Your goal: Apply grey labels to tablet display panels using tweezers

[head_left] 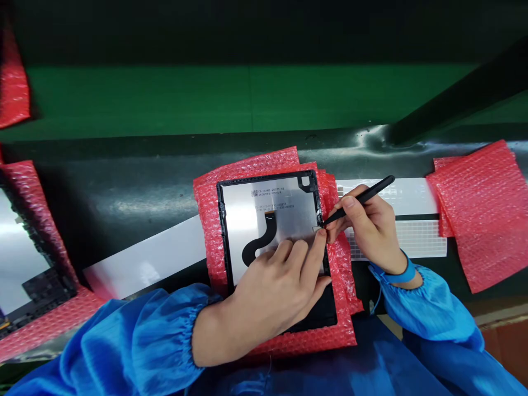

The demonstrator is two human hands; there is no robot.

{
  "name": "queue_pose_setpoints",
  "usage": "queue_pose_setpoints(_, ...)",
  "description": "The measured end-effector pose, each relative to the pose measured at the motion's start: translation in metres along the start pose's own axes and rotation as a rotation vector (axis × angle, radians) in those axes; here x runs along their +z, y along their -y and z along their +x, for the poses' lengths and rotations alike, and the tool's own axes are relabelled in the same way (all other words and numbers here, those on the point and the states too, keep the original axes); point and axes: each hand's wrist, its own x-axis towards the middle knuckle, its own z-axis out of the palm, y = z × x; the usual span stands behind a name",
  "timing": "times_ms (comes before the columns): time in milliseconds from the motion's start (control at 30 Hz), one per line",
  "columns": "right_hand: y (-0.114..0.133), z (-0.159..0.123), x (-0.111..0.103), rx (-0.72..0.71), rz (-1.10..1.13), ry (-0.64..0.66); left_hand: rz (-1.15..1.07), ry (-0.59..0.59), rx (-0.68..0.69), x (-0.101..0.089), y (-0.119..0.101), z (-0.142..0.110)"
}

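A tablet screen panel [243, 220] in a black frame lies face down, its silvery back showing, on red bubble wrap [346, 324]. A black ribbon cable [268, 231] curves over that back. My left hand [280, 286] rests flat across the panel with fingers stretched out. Its index fingertip touches the frame's right edge. In my right hand [371, 225], pinched like a pen, is a slim black pointed tool [367, 195]. The tool's tip meets the right edge of the frame beside my left index finger. Whatever small part lies under the tip is too small to make out.
White strips [152, 256] lie left and right of the panel, and a sheet of small pale labels [421, 239] is at the right. More red bubble wrap [487, 214] lies beyond. Another panel [25, 247] sits far left. A green belt [165, 102] runs behind the dark bench edge.
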Motion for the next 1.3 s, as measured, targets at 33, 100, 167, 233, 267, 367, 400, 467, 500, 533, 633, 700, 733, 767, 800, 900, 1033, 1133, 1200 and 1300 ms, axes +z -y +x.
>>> queue_pose_setpoints(33, 0.000, 0.000, 0.001, 0.006, 0.000, -0.004, -0.004, 0.009, -0.002, 0.000, 0.000, 0.000)
queue_pose_setpoints(100, 0.000, 0.001, 0.003, 0.012, -0.008, -0.014, -0.010, 0.017, -0.007, 0.000, 0.000, 0.001)
queue_pose_setpoints(167, 0.003, 0.002, 0.004, -0.012, -0.023, -0.035, -0.019, 0.023, -0.012, 0.000, 0.000, 0.001)
queue_pose_setpoints(233, 0.009, 0.002, 0.001, -0.064, -0.053, -0.086, -0.023, 0.025, -0.018, 0.000, 0.000, 0.001)
queue_pose_setpoints(267, 0.013, 0.002, -0.002, -0.091, -0.070, -0.123, -0.024, 0.028, -0.019, 0.001, 0.000, 0.000)
queue_pose_setpoints(367, 0.017, -0.005, -0.020, -0.155, -0.113, -0.218, -0.027, 0.021, -0.024, 0.003, 0.001, -0.002)
queue_pose_setpoints(400, 0.016, -0.008, -0.028, -0.167, -0.126, -0.239, -0.029, 0.012, -0.030, 0.004, 0.001, -0.002)
queue_pose_setpoints(467, 0.007, -0.017, -0.045, -0.176, -0.159, -0.269, -0.026, -0.018, -0.039, 0.005, 0.002, -0.003)
queue_pose_setpoints(500, 0.000, -0.021, -0.053, -0.172, -0.178, -0.279, -0.020, -0.032, -0.037, 0.005, 0.002, -0.002)
queue_pose_setpoints(533, -0.007, -0.025, -0.061, -0.163, -0.196, -0.285, -0.014, -0.046, -0.033, 0.005, 0.003, -0.002)
queue_pose_setpoints(633, -0.029, -0.032, -0.076, -0.129, -0.251, -0.256, 0.007, -0.066, -0.021, 0.001, 0.002, 0.003)
queue_pose_setpoints(700, -0.038, -0.036, -0.080, -0.115, -0.295, -0.213, 0.048, -0.078, -0.021, -0.004, 0.000, 0.008)
queue_pose_setpoints(733, -0.040, -0.037, -0.080, -0.111, -0.314, -0.192, 0.068, -0.086, -0.010, -0.007, -0.003, 0.011)
queue_pose_setpoints(767, -0.041, -0.039, -0.079, -0.108, -0.329, -0.177, 0.079, -0.098, 0.019, -0.009, -0.006, 0.013)
queue_pose_setpoints(800, -0.041, -0.040, -0.077, -0.106, -0.337, -0.163, 0.079, -0.106, 0.063, -0.010, -0.010, 0.016)
queue_pose_setpoints(900, -0.040, -0.045, -0.071, -0.107, -0.336, -0.130, 0.045, -0.034, 0.225, -0.006, -0.022, 0.023)
queue_pose_setpoints(1033, -0.042, -0.047, -0.065, -0.118, -0.369, -0.106, 0.119, 0.186, 0.279, 0.013, -0.031, 0.031)
queue_pose_setpoints(1133, -0.043, -0.046, -0.065, -0.126, -0.413, -0.092, 0.164, 0.269, 0.273, 0.022, -0.032, 0.036)
queue_pose_setpoints(1200, -0.043, -0.046, -0.065, -0.137, -0.432, -0.085, 0.175, 0.307, 0.272, 0.023, -0.032, 0.038)
queue_pose_setpoints(1300, -0.041, -0.046, -0.065, -0.160, -0.445, -0.084, 0.180, 0.333, 0.284, 0.023, -0.032, 0.039)
